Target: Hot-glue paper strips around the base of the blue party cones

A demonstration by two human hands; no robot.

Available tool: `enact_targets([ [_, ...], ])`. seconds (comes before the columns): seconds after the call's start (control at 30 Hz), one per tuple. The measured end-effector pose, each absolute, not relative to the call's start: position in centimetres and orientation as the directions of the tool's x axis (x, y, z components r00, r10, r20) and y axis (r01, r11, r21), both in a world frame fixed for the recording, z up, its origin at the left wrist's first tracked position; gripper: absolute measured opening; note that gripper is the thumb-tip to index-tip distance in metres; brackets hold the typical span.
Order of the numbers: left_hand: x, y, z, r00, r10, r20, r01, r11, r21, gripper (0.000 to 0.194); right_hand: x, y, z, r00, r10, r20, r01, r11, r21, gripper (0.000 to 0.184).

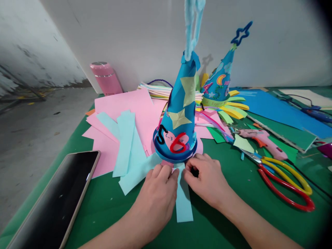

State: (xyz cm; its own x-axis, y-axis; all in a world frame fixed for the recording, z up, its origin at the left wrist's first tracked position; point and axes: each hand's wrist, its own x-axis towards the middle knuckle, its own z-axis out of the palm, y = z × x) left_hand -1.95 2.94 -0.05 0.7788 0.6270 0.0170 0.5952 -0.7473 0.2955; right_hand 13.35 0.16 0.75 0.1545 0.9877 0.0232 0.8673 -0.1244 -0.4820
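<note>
In the head view, the tall blue paper cone [176,98] is standing upright on the green tablecloth [98,214], right in front of the person, its blue brim just beyond both hands. A pale-blue strip [184,207] is reaching from under the brim towards the person, lying between the hands.

The left hand [159,188] is bunching its fingers narrowly at the strip's left edge; the right hand [204,176] is bending thumb and forefinger into a narrow loop at its right edge. From where I'm standing, I cannot tell whether either is truly pinching the paper.

By my judgement the cone is weighing next to nothing: stiff enough to stand, yet easily dented, and probably top-heavy with that fuzzy light-blue topper [190,26] rising from its tip. I'd be taking hold low, around the brim, keeping clear of the pale-yellow star [177,118] and the red figure six. The strip is looking thin and floppy, best held flat by its edges.

Farther out, more pale-blue strips [126,145] are lying across pink sheets [132,100] to the left, with a phone [54,197] nearer. To the right, scissors [256,158] and a pink glue gun [267,138] are resting; behind, a second decorated cone [214,85] is standing.
</note>
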Motion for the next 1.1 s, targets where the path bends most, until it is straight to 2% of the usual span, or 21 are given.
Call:
enact_targets([
  [0.43,-2.23,2.85,-0.2,0.779,0.624,0.057,0.583,-0.756,0.298,0.037,13.97,-0.44,0.59,0.075,0.997,0.027,0.851,-0.05,-0.522,0.014],
  [1.1,-1.79,2.92,0.21,0.774,0.634,0.001,0.612,-0.747,0.259,0.032,13.22,0.16,0.29,0.159,0.987,0.02,0.861,-0.129,-0.491,0.015],
])
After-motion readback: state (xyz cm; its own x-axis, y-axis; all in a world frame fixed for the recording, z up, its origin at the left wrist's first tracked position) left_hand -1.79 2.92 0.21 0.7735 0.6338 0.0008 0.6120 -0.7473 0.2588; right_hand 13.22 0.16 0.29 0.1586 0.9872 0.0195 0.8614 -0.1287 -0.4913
